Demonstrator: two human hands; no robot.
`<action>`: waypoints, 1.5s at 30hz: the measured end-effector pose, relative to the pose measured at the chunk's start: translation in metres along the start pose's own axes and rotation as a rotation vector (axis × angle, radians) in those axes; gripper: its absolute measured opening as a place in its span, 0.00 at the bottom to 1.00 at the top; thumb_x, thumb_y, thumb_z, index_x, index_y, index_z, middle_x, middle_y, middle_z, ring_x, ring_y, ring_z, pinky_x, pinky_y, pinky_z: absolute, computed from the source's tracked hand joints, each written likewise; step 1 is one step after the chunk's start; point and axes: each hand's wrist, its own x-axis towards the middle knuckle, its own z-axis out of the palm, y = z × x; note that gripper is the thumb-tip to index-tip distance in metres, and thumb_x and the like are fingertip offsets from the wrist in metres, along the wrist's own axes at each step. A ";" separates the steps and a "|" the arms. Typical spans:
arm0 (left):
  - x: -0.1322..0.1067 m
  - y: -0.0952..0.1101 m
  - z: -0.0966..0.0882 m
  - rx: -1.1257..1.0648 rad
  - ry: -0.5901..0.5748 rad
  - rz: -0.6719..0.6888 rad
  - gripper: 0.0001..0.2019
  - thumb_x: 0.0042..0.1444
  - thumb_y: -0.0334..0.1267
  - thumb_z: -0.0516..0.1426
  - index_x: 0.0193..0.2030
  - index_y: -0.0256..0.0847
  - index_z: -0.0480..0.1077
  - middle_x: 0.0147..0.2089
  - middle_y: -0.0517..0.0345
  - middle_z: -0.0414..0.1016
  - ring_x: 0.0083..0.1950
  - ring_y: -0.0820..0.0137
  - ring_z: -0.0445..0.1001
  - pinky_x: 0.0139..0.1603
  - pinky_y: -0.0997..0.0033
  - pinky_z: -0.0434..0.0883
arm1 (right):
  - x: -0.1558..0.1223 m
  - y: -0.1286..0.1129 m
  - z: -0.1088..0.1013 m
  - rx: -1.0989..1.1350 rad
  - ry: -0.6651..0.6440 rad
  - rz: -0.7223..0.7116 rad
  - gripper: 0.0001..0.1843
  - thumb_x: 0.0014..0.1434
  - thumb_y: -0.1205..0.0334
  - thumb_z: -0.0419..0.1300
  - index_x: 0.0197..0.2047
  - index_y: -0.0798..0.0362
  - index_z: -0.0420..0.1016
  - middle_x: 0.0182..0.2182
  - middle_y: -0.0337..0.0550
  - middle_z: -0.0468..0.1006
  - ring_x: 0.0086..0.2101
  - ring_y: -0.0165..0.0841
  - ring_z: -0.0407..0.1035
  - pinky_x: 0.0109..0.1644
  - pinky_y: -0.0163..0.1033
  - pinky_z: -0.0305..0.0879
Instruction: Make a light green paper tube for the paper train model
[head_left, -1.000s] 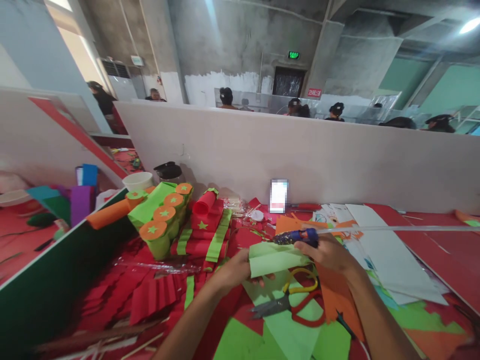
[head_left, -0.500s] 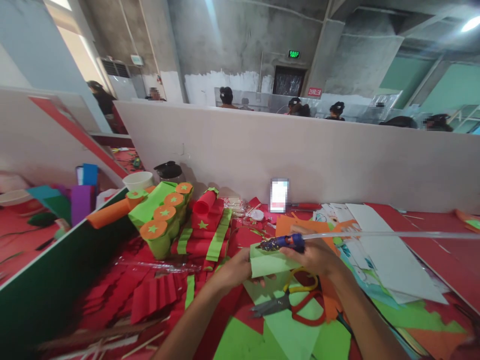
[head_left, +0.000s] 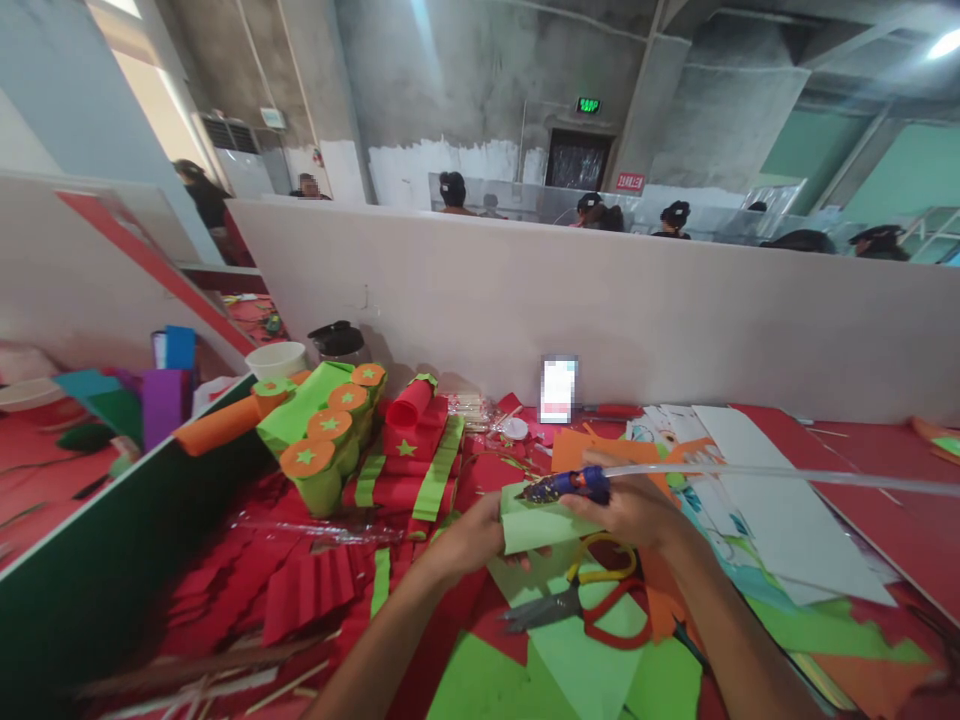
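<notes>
My left hand (head_left: 475, 538) grips the left edge of a folded piece of light green paper (head_left: 547, 528). My right hand (head_left: 630, 508) is closed round a dark blue hot glue gun (head_left: 581, 484), and its fingers also touch the paper's right side. The gun's tip points left, at the upper left of the paper. A clear glue stick (head_left: 750, 468) runs out of the gun's back to the right. Below the hands, scissors (head_left: 574, 603) with one yellow and one red handle lie on sheets of green paper (head_left: 487, 680).
Orange-topped green paper rolls (head_left: 330, 428) and red rolls with green bands (head_left: 405, 492) stand to the left. Red folded strips (head_left: 307, 590) lie nearer. White sheets (head_left: 787, 500) are stacked at right. A phone (head_left: 558, 390) leans on the white partition (head_left: 450, 280).
The back end of the glue stick has dipped slightly. Both hands, the paper and the glue gun's tip stay almost where they were.
</notes>
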 end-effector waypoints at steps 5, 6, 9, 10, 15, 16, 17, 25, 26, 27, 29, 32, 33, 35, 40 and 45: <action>-0.003 0.003 0.002 -0.022 0.031 -0.009 0.11 0.52 0.35 0.59 0.42 0.35 0.74 0.32 0.52 0.81 0.25 0.73 0.74 0.25 0.78 0.63 | -0.001 0.005 -0.004 0.006 -0.018 0.047 0.19 0.61 0.44 0.56 0.28 0.50 0.71 0.28 0.40 0.74 0.29 0.35 0.68 0.32 0.38 0.60; -0.003 0.003 0.002 -0.022 0.032 -0.003 0.11 0.52 0.35 0.59 0.42 0.35 0.74 0.32 0.52 0.81 0.25 0.73 0.74 0.25 0.78 0.63 | -0.001 0.006 -0.004 0.001 0.000 0.058 0.20 0.60 0.43 0.56 0.28 0.50 0.71 0.28 0.40 0.74 0.29 0.36 0.68 0.33 0.38 0.60; -0.002 0.002 0.001 -0.020 0.030 0.006 0.12 0.52 0.34 0.59 0.43 0.35 0.73 0.33 0.50 0.81 0.24 0.73 0.74 0.24 0.79 0.63 | -0.001 0.007 -0.003 0.004 0.032 0.068 0.20 0.60 0.42 0.56 0.29 0.49 0.72 0.28 0.40 0.75 0.28 0.36 0.69 0.33 0.39 0.61; -0.001 0.001 0.001 -0.023 0.033 0.004 0.12 0.52 0.34 0.58 0.44 0.35 0.73 0.33 0.50 0.81 0.24 0.73 0.74 0.23 0.79 0.63 | -0.001 0.007 -0.003 0.010 0.031 0.063 0.20 0.60 0.42 0.56 0.29 0.49 0.72 0.29 0.40 0.75 0.28 0.36 0.69 0.34 0.39 0.61; 0.001 -0.002 -0.001 -0.050 0.032 0.010 0.15 0.53 0.33 0.58 0.49 0.35 0.72 0.33 0.50 0.81 0.26 0.73 0.74 0.24 0.79 0.63 | -0.004 0.009 -0.007 0.027 -0.005 0.064 0.19 0.60 0.43 0.56 0.28 0.49 0.72 0.29 0.40 0.76 0.29 0.36 0.69 0.33 0.38 0.61; 0.001 -0.003 -0.001 -0.051 0.031 0.014 0.15 0.53 0.33 0.58 0.48 0.35 0.72 0.33 0.50 0.81 0.26 0.73 0.74 0.24 0.79 0.63 | -0.005 0.010 -0.008 0.027 -0.003 0.077 0.19 0.60 0.43 0.56 0.28 0.49 0.72 0.28 0.40 0.76 0.29 0.36 0.69 0.33 0.38 0.60; 0.001 -0.003 -0.001 -0.050 0.035 0.015 0.15 0.53 0.33 0.58 0.48 0.35 0.72 0.32 0.51 0.81 0.25 0.73 0.74 0.23 0.79 0.63 | -0.005 0.011 -0.010 0.023 0.004 0.092 0.19 0.60 0.43 0.55 0.29 0.49 0.72 0.28 0.39 0.76 0.29 0.36 0.69 0.33 0.38 0.60; 0.002 -0.004 -0.002 -0.074 0.030 0.043 0.18 0.53 0.38 0.61 0.50 0.35 0.71 0.36 0.49 0.81 0.28 0.71 0.76 0.23 0.79 0.65 | -0.004 0.011 -0.011 0.033 -0.067 0.103 0.21 0.61 0.41 0.53 0.31 0.49 0.75 0.29 0.39 0.77 0.30 0.35 0.70 0.34 0.37 0.60; 0.002 -0.004 -0.002 -0.072 0.030 0.043 0.18 0.53 0.38 0.62 0.51 0.35 0.71 0.36 0.49 0.81 0.28 0.71 0.76 0.23 0.79 0.65 | -0.005 0.011 -0.011 0.034 -0.072 0.106 0.21 0.61 0.41 0.54 0.30 0.49 0.74 0.29 0.38 0.77 0.30 0.35 0.70 0.33 0.36 0.59; 0.002 -0.004 -0.002 -0.067 0.032 0.041 0.19 0.53 0.38 0.62 0.51 0.35 0.71 0.35 0.49 0.81 0.27 0.71 0.76 0.23 0.79 0.65 | -0.005 0.011 -0.012 0.030 -0.063 0.112 0.21 0.61 0.42 0.54 0.30 0.49 0.74 0.28 0.38 0.77 0.29 0.35 0.70 0.33 0.36 0.59; 0.001 -0.002 -0.002 -0.052 0.036 0.031 0.19 0.53 0.38 0.62 0.51 0.34 0.71 0.34 0.50 0.81 0.26 0.72 0.75 0.23 0.79 0.65 | -0.006 0.013 -0.015 0.009 -0.015 0.127 0.20 0.60 0.42 0.55 0.29 0.49 0.74 0.27 0.38 0.76 0.29 0.35 0.70 0.33 0.37 0.59; 0.000 0.000 -0.001 -0.037 0.036 0.049 0.19 0.53 0.37 0.61 0.52 0.35 0.71 0.36 0.49 0.81 0.28 0.69 0.77 0.24 0.78 0.66 | -0.008 0.016 -0.019 0.015 0.017 0.149 0.21 0.60 0.43 0.55 0.27 0.49 0.74 0.25 0.39 0.76 0.28 0.35 0.69 0.33 0.37 0.59; -0.001 0.000 -0.001 -0.035 0.035 0.058 0.19 0.53 0.37 0.61 0.52 0.35 0.71 0.37 0.48 0.81 0.29 0.68 0.78 0.24 0.78 0.66 | -0.009 0.017 -0.021 0.033 0.005 0.160 0.20 0.60 0.43 0.54 0.27 0.49 0.75 0.26 0.39 0.77 0.28 0.35 0.70 0.33 0.37 0.60; -0.001 0.001 -0.001 -0.033 0.034 0.064 0.19 0.54 0.37 0.60 0.53 0.35 0.72 0.38 0.47 0.81 0.32 0.66 0.79 0.24 0.78 0.66 | -0.011 0.019 -0.023 0.072 -0.019 0.182 0.20 0.61 0.44 0.54 0.29 0.49 0.76 0.28 0.39 0.78 0.30 0.36 0.71 0.34 0.37 0.61; 0.000 0.002 0.000 -0.042 0.043 0.055 0.20 0.53 0.39 0.61 0.53 0.34 0.71 0.40 0.46 0.81 0.31 0.68 0.78 0.24 0.78 0.67 | -0.014 0.024 -0.026 0.115 -0.040 0.193 0.20 0.62 0.44 0.54 0.31 0.49 0.77 0.29 0.40 0.79 0.31 0.37 0.72 0.35 0.37 0.61; 0.000 0.003 0.000 -0.040 0.011 0.053 0.20 0.54 0.35 0.59 0.54 0.34 0.70 0.36 0.48 0.80 0.33 0.66 0.78 0.25 0.77 0.66 | -0.010 0.023 -0.021 0.079 0.004 0.167 0.20 0.61 0.45 0.55 0.27 0.50 0.75 0.26 0.40 0.77 0.29 0.35 0.70 0.34 0.37 0.60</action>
